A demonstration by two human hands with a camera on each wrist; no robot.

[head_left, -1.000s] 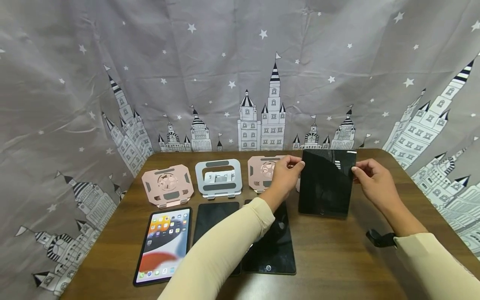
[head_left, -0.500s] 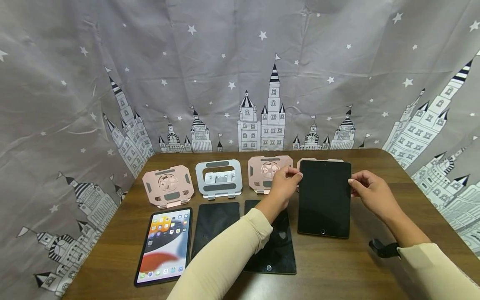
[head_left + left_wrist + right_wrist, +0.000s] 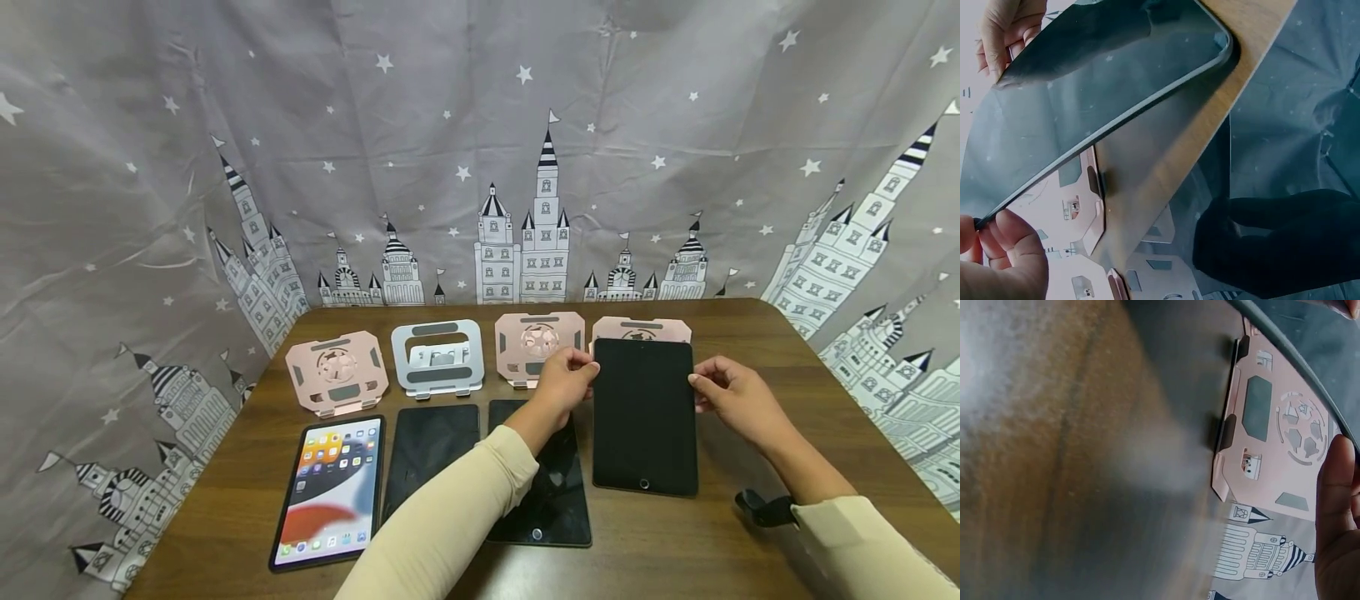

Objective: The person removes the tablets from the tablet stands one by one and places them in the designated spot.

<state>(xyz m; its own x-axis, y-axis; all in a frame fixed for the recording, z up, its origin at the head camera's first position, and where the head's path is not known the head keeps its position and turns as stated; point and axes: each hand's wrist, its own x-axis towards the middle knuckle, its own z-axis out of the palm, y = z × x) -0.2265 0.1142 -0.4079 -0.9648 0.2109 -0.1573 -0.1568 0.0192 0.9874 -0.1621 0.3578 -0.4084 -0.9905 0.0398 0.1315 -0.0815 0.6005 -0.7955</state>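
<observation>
Both hands hold a black tablet (image 3: pixel 644 417) with a dark screen by its two long sides, in front of the rightmost pink tablet stand (image 3: pixel 652 329). My left hand (image 3: pixel 562 385) pinches its left edge near the upper corner. Opposite, my right hand (image 3: pixel 733 396) pinches the right edge between thumb and fingers. In the left wrist view the tablet (image 3: pixel 1097 87) is tilted, clear of the table there, with the left hand (image 3: pixel 1010 262) at its edge. The right wrist view shows the pink stand (image 3: pixel 1272 425) behind the tablet's edge and the right thumb (image 3: pixel 1337 494).
Along the back stand a pink stand (image 3: pixel 337 371), a light blue stand (image 3: pixel 438 358) and another pink stand (image 3: pixel 539 342). A lit tablet (image 3: pixel 328 492) and two dark tablets (image 3: pixel 431 442) (image 3: pixel 543 508) lie in front. A printed curtain (image 3: pixel 480 125) hangs behind the wooden table (image 3: pixel 720 550).
Both hands have brought the black tablet down and toward me, slightly left. The rightmost pink stand, hidden behind it a second ago, now shows above its top edge. The grip stays the same.
</observation>
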